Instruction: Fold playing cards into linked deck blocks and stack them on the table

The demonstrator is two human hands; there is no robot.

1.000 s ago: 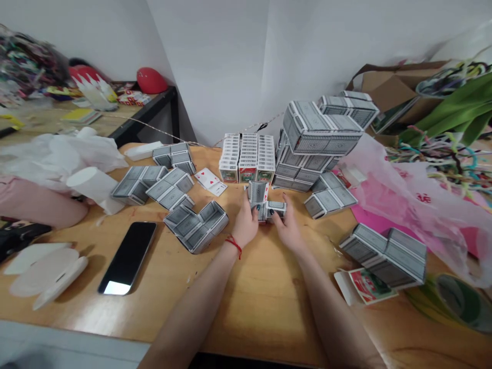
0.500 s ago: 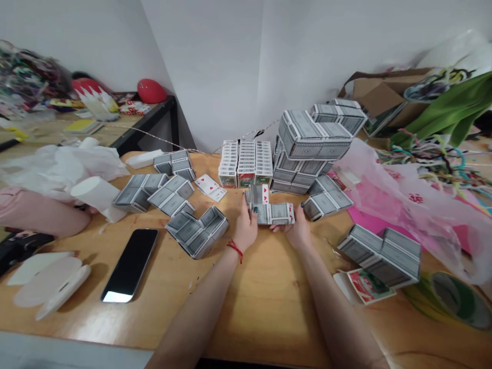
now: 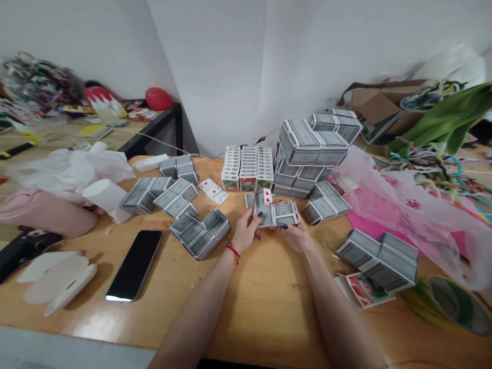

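Between my hands is an L-shaped piece made of playing cards (image 3: pixel 285 213), grey backs outward, with a red-heart face showing at its upper part. My left hand (image 3: pixel 248 228), a red string on the wrist, grips its left side with the thumb on top. At its right end, my right hand (image 3: pixel 296 234) pinches the edge, thumb over the cards. Just behind stand rows of card boxes (image 3: pixel 248 166). Loose playing cards (image 3: pixel 213 190) lie face up to the left. An open L-shaped card block (image 3: pixel 200 233) rests nearer me on the left.
Card blocks are stacked (image 3: pixel 295 164) at the back right; another card block (image 3: pixel 378 259) sits at the right on a flat card box. A phone (image 3: pixel 134 265), a white paper roll (image 3: pixel 105 197) and a pink pouch (image 3: pixel 46 212) lie left. A tape roll (image 3: pixel 457 305) is front right.
The card piece has turned slightly in my hands. My right thumb has come over its front edge, and my left thumb lies further onto the cards. The camera view has shifted a little.
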